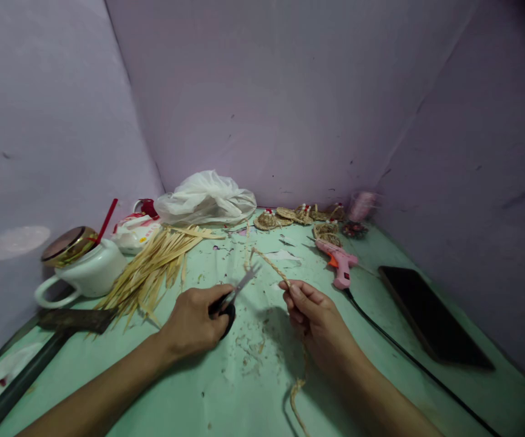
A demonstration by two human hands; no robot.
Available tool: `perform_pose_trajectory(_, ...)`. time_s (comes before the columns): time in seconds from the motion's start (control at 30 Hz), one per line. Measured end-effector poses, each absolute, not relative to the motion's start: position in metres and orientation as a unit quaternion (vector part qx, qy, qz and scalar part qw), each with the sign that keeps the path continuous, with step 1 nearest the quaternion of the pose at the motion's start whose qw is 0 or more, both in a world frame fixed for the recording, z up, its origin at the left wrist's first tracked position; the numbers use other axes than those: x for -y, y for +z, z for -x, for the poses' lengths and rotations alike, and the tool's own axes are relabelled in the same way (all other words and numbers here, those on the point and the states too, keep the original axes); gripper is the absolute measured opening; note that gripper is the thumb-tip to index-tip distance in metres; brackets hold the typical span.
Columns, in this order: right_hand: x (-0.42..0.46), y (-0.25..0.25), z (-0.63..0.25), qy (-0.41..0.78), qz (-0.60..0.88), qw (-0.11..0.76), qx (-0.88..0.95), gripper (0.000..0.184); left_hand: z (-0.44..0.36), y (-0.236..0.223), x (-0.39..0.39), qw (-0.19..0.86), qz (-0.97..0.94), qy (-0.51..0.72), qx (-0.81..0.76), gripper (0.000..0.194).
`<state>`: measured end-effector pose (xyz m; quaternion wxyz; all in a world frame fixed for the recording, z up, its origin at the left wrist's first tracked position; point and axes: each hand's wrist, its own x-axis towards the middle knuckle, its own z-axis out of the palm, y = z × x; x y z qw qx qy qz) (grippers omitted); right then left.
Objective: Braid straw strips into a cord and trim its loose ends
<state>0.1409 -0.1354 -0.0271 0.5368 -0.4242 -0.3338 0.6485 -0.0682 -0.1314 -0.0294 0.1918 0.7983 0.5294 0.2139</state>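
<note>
My left hand (193, 318) is closed round the black handles of a pair of scissors (244, 280), whose blades are slightly parted and point up and to the right. In a pinch, my right hand (310, 309) holds a thin braided straw cord (271, 264). One end of the cord rises up and left, just beyond the scissor tips. Its other end hangs below the hand and trails toward the near table edge. Whether the blades touch the cord I cannot tell. Small straw scraps (257, 349) lie on the green table between my hands.
Left are a bundle of dry straw strips (153, 273), a white mug (101, 270) and a hammer (73, 320). A white plastic bag (207, 197) and woven straw pieces (269, 220) sit along the wall. A pink glue gun (342, 261) with black cable and a dark phone (433, 315) lie right.
</note>
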Motion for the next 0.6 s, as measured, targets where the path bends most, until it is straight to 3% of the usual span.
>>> perform_pose_trajectory(0.13, 0.130, -0.028, -0.144, 0.627, 0.409, 0.586, 0.309, 0.021, 0.074, -0.018, 0.135, 0.117, -0.900, 0.081, -0.411, 0.046)
perform_pose_trajectory(0.3, 0.132, -0.026, -0.142, 0.630, 0.419, 0.580, 0.303, 0.023, 0.069, -0.005, 0.147, 0.165, -0.915, 0.029, -0.367, 0.054)
perform_pose_trajectory(0.5, 0.134, -0.028, -0.137, 0.632, 0.414, 0.576, 0.313, 0.025, 0.072, 0.015, 0.150, 0.209, -0.912, 0.014, -0.353, 0.038)
perform_pose_trajectory(0.6, 0.133, -0.031, -0.136, 0.625, 0.414, 0.572, 0.333, 0.027, 0.065, 0.017, 0.142, 0.277, -0.878, 0.086, -0.381, 0.031)
